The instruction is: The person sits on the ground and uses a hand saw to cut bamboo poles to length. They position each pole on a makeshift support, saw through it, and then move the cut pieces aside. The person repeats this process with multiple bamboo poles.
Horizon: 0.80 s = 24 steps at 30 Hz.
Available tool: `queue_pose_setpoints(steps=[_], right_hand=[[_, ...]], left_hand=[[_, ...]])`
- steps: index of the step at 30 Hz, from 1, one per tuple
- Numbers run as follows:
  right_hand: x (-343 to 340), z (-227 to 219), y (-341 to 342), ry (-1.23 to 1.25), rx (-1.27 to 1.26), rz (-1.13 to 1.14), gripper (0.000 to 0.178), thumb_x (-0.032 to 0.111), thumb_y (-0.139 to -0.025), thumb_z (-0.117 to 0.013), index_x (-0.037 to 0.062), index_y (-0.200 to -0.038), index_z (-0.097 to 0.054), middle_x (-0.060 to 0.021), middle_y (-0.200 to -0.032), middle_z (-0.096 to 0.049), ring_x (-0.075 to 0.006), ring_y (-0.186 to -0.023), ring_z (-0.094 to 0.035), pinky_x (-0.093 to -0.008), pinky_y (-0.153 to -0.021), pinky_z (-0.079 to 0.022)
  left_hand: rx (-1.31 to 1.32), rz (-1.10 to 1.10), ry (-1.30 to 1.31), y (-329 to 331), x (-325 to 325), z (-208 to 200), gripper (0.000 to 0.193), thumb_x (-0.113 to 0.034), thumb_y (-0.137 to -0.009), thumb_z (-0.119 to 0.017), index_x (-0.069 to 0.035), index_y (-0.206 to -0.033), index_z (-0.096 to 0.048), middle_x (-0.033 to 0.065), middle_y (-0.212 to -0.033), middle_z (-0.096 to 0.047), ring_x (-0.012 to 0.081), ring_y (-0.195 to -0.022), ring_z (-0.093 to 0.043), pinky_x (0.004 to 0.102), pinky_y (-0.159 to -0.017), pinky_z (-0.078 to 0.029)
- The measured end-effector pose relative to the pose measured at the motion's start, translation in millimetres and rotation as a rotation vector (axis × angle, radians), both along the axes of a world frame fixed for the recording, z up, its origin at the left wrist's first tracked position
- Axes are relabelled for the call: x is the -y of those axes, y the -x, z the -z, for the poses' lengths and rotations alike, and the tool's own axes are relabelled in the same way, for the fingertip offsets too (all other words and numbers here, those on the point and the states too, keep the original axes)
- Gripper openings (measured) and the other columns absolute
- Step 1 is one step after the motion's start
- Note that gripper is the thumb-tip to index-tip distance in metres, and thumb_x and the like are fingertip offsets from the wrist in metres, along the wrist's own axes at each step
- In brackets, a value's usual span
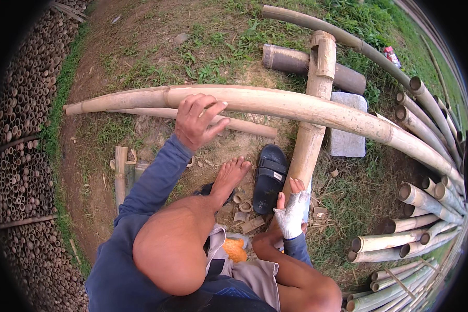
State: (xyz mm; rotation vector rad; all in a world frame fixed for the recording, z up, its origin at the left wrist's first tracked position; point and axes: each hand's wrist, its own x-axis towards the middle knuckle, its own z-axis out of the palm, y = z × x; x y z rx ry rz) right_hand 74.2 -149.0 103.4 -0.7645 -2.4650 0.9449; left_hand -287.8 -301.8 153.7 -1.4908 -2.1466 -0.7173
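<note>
A long pale bamboo pole [275,104] lies crosswise in front of me, over a thicker bamboo post [308,151]. My left hand [196,122], bare, is against the pole left of its middle, fingers loosely bent and thumb apart, not wrapped round it. Lower down, my right hand [291,210] wears a white fingerless glove and is beside the near part of the post. Its fingers point up, apart from the thumb, and nothing shows in them. A narrow pale blue-white strip [309,203] shows behind that hand; its kind cannot be made out.
A dark bamboo length [348,79] and a grey concrete block [347,127] lie by the post. Cut bamboo poles [421,197] are piled at right; a stack of bamboo ends [26,177] stands at left. A black sandal [269,179] is near my bare foot [229,177].
</note>
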Motion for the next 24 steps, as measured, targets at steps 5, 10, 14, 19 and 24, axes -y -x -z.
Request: queue_pose_setpoints(steps=[5, 10, 14, 19, 24], right_hand=[[6, -13, 16, -0.035, 0.028, -0.087, 0.05, 0.006, -0.094, -0.07, -0.0016, -0.142, -0.06, -0.0237, -0.141, -0.06, -0.0438, -0.139, -0.053, -0.0517, -0.118, -0.041], [-6, -49, 25, -0.077, 0.057, -0.345, 0.057, 0.005, -0.09, -0.071, -0.0002, -0.145, -0.057, -0.0223, -0.142, -0.059, -0.0449, -0.14, -0.052, -0.0537, -0.118, -0.04], [-32, -96, 39, -0.26, 0.083, -0.542, 0.067, 0.009, -0.089, -0.076, 0.0049, -0.151, -0.052, -0.0212, -0.145, -0.056, -0.0468, -0.145, -0.049, -0.0605, -0.116, -0.039], [-26, -121, 86, -0.562, 0.209, -0.611, 0.084, 0.026, -0.083, -0.085, 0.007, -0.156, -0.049, -0.0206, -0.146, -0.054, -0.0473, -0.152, -0.039, -0.0636, -0.117, -0.037], [-16, -107, 108, -0.485, 0.331, -0.703, 0.074, 0.026, -0.083, -0.084, 0.0104, -0.149, -0.056, -0.0164, -0.107, -0.061, -0.0365, -0.095, -0.066, -0.0499, -0.074, -0.057]], left_hand=[[0.328, -0.034, 0.273, -21, 13, 90, 0.053, -0.017, -0.081, -0.086, -0.012, -0.13, -0.068, 0.0099, -0.129, -0.066, 0.0357, -0.131, -0.058, 0.0523, -0.109, -0.05], [0.388, -0.269, 0.754, 39, 24, 150, 0.053, -0.013, -0.075, -0.086, -0.01, -0.123, -0.066, 0.0101, -0.122, -0.067, 0.0349, -0.128, -0.06, 0.0534, -0.11, -0.049], [0.424, -0.001, 0.794, 24, 23, 126, 0.044, -0.006, -0.074, -0.082, -0.01, -0.114, -0.066, 0.0123, -0.112, -0.07, 0.0347, -0.115, -0.068, 0.0476, -0.096, -0.058], [0.57, -0.013, 0.747, -32, 27, 49, 0.045, -0.006, -0.073, -0.082, -0.009, -0.111, -0.057, 0.0131, -0.098, -0.072, 0.0388, -0.09, -0.073, 0.0507, -0.079, -0.059], [0.547, 0.115, 0.495, -52, 56, 14, 0.044, -0.009, -0.076, -0.081, -0.011, -0.112, -0.055, 0.0126, -0.095, -0.071, 0.0385, -0.087, -0.073, 0.052, -0.075, -0.056]])
